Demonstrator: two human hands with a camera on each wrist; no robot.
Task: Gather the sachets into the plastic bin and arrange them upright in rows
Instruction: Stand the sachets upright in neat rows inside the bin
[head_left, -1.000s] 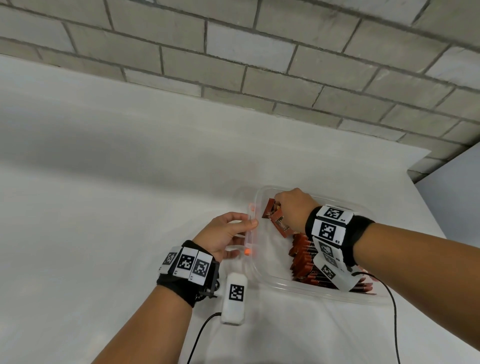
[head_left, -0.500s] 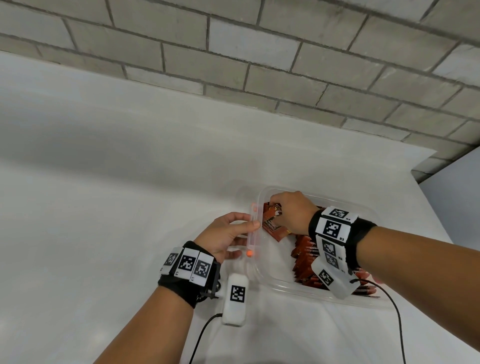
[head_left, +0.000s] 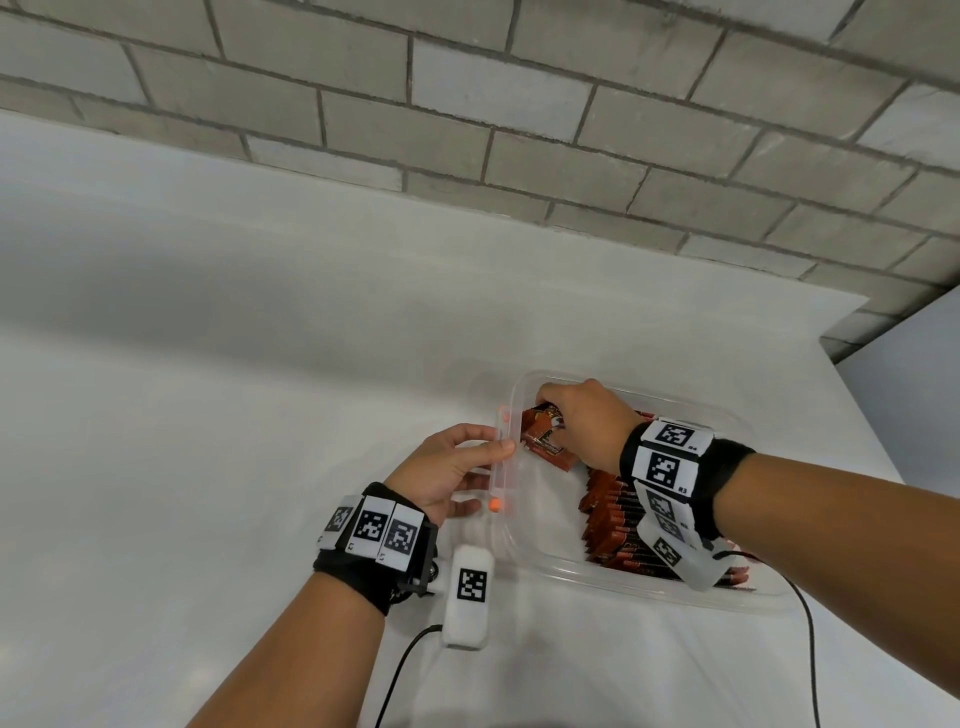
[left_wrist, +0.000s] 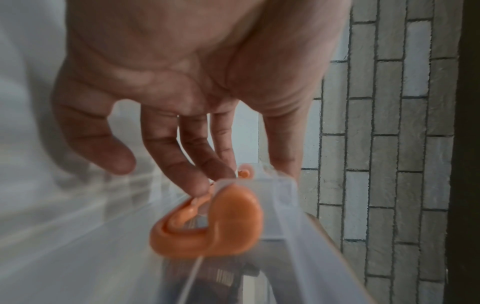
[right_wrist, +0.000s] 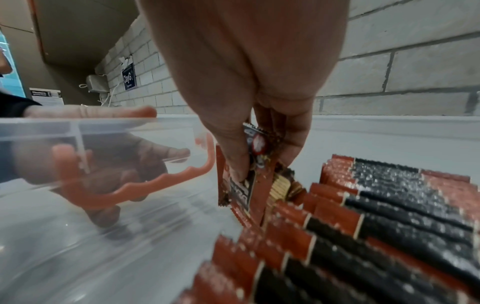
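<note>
Overhead, your left hand (head_left: 451, 470) pinches the bin (head_left: 524, 551) rim, so keep steadying it, while at the right wrist your right hand (right_wrist: 249, 86) grips sachets (right_wrist: 249, 181) inside; lower them upright against the row (right_wrist: 363, 226).

- Clear plastic bin (head_left: 545, 566) sits on the white table (head_left: 208, 415), at about 4 o'clock from frame centre.
- Left hand (head_left: 447, 467) grips the bin's 9 o'clock end wall, thumb over the rim, by the orange latch (head_left: 496, 504).
- Right hand (head_left: 587, 421) is inside at the bin's 11 o'clock corner, pinching a bunch of red-brown sachets (head_left: 543, 439), tilted.
- Row of sachets (head_left: 608, 525) stands on edge along the 3 o'clock side, partly behind the right wrist.
</note>
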